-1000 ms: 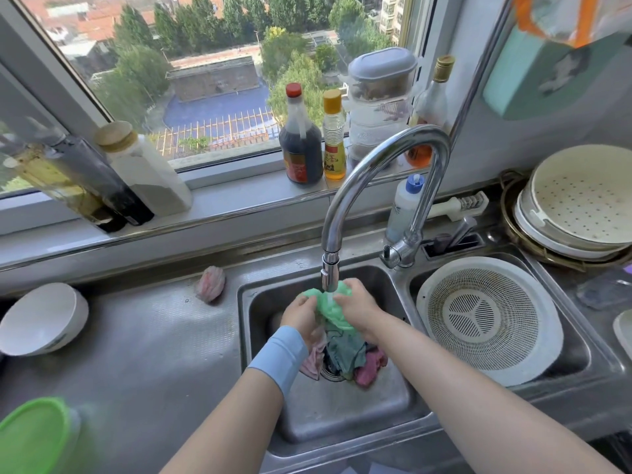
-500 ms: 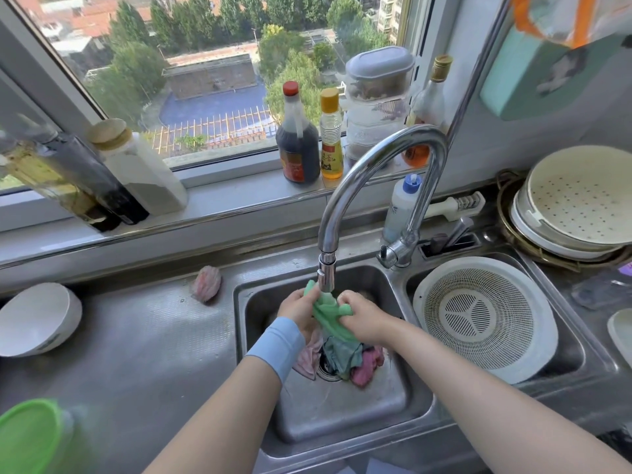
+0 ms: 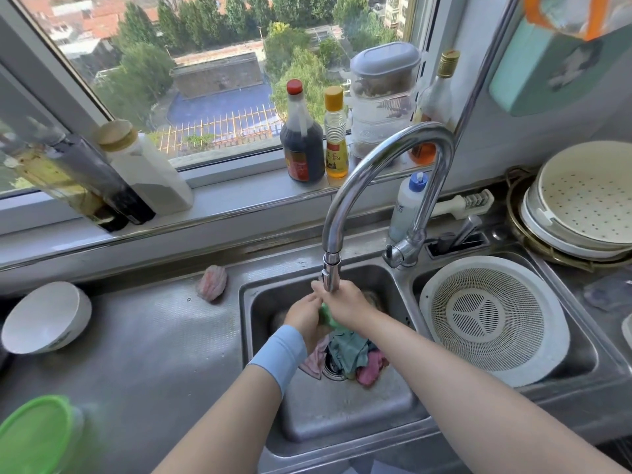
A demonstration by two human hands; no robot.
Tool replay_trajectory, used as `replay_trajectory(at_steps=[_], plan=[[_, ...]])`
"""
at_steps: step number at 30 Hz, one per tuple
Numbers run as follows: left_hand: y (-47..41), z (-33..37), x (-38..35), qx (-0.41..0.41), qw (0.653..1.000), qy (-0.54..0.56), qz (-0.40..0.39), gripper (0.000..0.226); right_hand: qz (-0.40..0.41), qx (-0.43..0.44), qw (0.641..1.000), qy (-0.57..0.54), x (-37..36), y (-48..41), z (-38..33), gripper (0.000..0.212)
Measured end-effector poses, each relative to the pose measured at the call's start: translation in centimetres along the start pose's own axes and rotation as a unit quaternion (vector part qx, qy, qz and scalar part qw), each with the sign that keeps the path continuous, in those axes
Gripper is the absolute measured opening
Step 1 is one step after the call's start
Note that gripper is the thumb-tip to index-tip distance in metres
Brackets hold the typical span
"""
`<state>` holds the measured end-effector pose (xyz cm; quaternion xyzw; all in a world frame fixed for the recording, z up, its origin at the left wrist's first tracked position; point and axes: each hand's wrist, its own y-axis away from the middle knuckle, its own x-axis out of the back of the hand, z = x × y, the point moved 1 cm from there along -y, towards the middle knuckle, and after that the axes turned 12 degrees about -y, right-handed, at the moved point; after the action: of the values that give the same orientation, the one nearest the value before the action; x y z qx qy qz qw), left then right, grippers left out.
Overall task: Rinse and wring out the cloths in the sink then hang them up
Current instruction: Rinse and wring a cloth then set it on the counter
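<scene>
Centre frame: left hand (image 3: 302, 314) curled round one end of green cloth (image 3: 326, 317), right hand (image 3: 342, 304) clamped on the other end. Both are held just under the faucet nozzle (image 3: 330, 273), probably to rinse while twisting. Just below, other cloths (image 3: 349, 354) are heaped over the drain of the sink (image 3: 260, 323), waiting their turn.

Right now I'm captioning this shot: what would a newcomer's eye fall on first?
The left hand and right hand grip a green cloth just under the tap, over the sink. More cloths lie heaped below them, and a white colander sits to the right.
</scene>
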<state>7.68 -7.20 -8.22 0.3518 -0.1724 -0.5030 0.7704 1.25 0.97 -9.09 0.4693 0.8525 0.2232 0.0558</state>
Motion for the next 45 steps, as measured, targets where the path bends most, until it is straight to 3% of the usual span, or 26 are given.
replay_trajectory(at_steps=[5, 9, 11, 13, 16, 20, 24, 27, 31, 33, 36, 38, 41, 43, 45], plan=[[-0.3, -0.3, 0.1, -0.046, 0.999, 0.011, -0.004, 0.039, 0.057, -0.004, 0.997, 0.058, 0.8, -0.1, 0.4, 0.034], [-1.2, 0.1, 0.6, -0.05, 0.994, -0.037, 0.094, 0.026, -0.013, -0.018, 0.999, -0.039, 1.8, 0.5, 1.5, 0.025], [-1.5, 0.5, 1.0, -0.062, 0.988, -0.078, 0.117, 0.02, -0.048, -0.049, 0.998, -0.012, 3.1, 1.2, 2.6, 0.044], [-1.5, 0.9, 0.9, -0.065, 0.989, -0.094, 0.098, 0.015, -0.075, -0.069, 0.994, -0.038, 4.2, 1.7, 3.6, 0.05], [-1.4, 0.8, 0.2, -0.05, 0.994, -0.076, 0.057, 0.024, -0.03, -0.097, 0.983, -0.155, 4.6, 2.0, 3.7, 0.027], [-0.5, 0.2, -1.0, -0.023, 0.995, -0.087, -0.042, 0.042, 0.071, -0.081, 0.982, -0.158, 3.2, 1.0, 2.2, 0.008], [0.0, -0.2, 0.0, -0.053, 0.987, -0.118, -0.096, 0.037, 0.077, -0.037, 0.991, -0.1, 1.2, 0.2, 0.6, 0.017], [-0.2, -0.3, 1.8, -0.078, 0.972, -0.213, -0.057, 0.022, 0.093, -0.04, 0.993, -0.065, 1.0, -0.4, 0.5, 0.019], [-1.0, -0.3, 3.6, -0.082, 0.957, -0.263, 0.086, 0.01, 0.048, -0.06, 0.995, -0.063, 1.1, -0.8, 0.6, 0.021], [-1.3, 0.3, 4.5, -0.07, 0.958, -0.24, 0.142, 0.014, -0.005, -0.091, 0.992, -0.085, 2.1, -0.4, 1.1, 0.044], [-1.2, 0.9, 5.0, -0.05, 0.949, -0.275, 0.148, 0.026, -0.072, -0.092, 0.99, -0.084, 3.9, -0.1, 2.8, 0.068], [-1.1, 1.2, 4.4, -0.041, 0.949, -0.285, 0.129, 0.032, -0.076, -0.058, 0.995, -0.034, 4.4, 0.2, 3.5, 0.054], [-1.1, 1.6, 3.0, -0.021, 0.981, -0.189, 0.05, 0.024, -0.019, -0.015, 1.0, 0.004, 4.7, 0.3, 3.9, 0.02], [-0.9, 2.0, 2.1, -0.004, 0.993, -0.116, -0.003, 0.015, 0.015, -0.003, 0.999, 0.029, 5.0, 0.2, 4.1, 0.01], [-1.0, 2.2, 1.7, -0.008, 0.989, -0.146, -0.008, 0.014, 0.041, -0.005, 0.998, 0.051, 5.3, 0.2, 4.0, 0.017]])
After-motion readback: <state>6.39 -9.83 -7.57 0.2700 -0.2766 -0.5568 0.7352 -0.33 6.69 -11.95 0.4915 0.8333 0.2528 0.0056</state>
